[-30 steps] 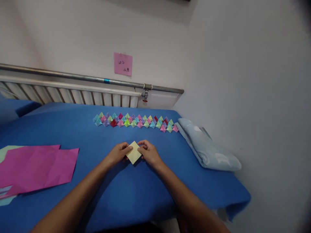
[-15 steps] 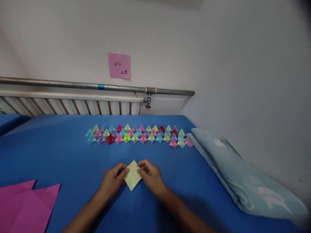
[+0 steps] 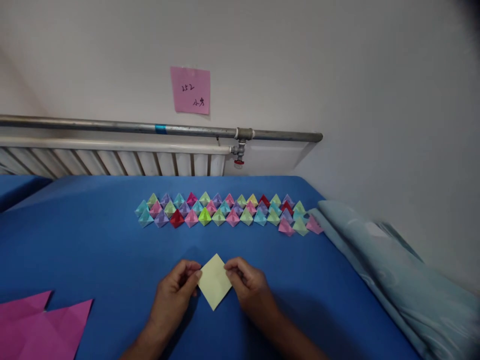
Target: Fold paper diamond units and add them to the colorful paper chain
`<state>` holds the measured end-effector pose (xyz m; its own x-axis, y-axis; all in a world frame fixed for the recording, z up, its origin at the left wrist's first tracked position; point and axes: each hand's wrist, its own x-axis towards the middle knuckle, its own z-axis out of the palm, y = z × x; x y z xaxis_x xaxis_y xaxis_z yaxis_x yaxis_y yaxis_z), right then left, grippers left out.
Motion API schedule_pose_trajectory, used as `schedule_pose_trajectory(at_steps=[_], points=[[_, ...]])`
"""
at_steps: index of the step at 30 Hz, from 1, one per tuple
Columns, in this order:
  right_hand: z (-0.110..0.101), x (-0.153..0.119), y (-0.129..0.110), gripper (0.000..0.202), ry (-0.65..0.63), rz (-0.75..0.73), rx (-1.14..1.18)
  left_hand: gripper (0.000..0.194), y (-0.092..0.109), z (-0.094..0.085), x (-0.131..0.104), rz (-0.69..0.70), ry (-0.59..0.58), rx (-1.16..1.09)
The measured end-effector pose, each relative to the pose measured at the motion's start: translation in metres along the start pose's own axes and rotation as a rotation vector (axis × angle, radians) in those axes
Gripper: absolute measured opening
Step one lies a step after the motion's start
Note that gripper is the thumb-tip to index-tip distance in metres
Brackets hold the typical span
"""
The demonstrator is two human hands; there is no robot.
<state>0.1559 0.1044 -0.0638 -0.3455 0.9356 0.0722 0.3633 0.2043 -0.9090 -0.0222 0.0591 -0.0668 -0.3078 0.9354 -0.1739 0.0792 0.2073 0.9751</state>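
A pale yellow square of paper [image 3: 215, 283] is held up between my two hands, turned so that one corner points up like a diamond. My left hand [image 3: 175, 289] pinches its left corner between thumb and fingers. On the opposite corner, my right hand [image 3: 248, 283] has its thumb and fingertips closed. Beyond the hands, several small folded paper pieces [image 3: 218, 217] in pink, green, blue, purple and red sit in tight rows on the blue surface [image 3: 112, 260].
Large magenta paper sheets [image 3: 56, 325] lie at the lower left. A folded light-blue blanket [image 3: 378, 265] runs along the right edge. Behind stand a radiator [image 3: 146, 162] and a metal pipe [image 3: 120, 125] with a red-handled valve [image 3: 239, 162]. A pink note [image 3: 191, 91] hangs on the wall.
The camera view has shifted and come a little closer. Both hands still hold the yellow paper at its sides, and its face now looks flatter toward me.
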Motion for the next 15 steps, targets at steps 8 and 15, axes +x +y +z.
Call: schedule_pose_trajectory(at_steps=[8, 15], points=[[0.0, -0.003, -0.005, 0.015, -0.075, -0.164, -0.243, 0.021, -0.004, -0.015, -0.008, 0.171, 0.05, 0.317], [0.001, -0.006, -0.003, 0.02, -0.129, -0.336, -0.523, 0.028, -0.009, -0.006, -0.013, 0.665, -0.079, 0.64]])
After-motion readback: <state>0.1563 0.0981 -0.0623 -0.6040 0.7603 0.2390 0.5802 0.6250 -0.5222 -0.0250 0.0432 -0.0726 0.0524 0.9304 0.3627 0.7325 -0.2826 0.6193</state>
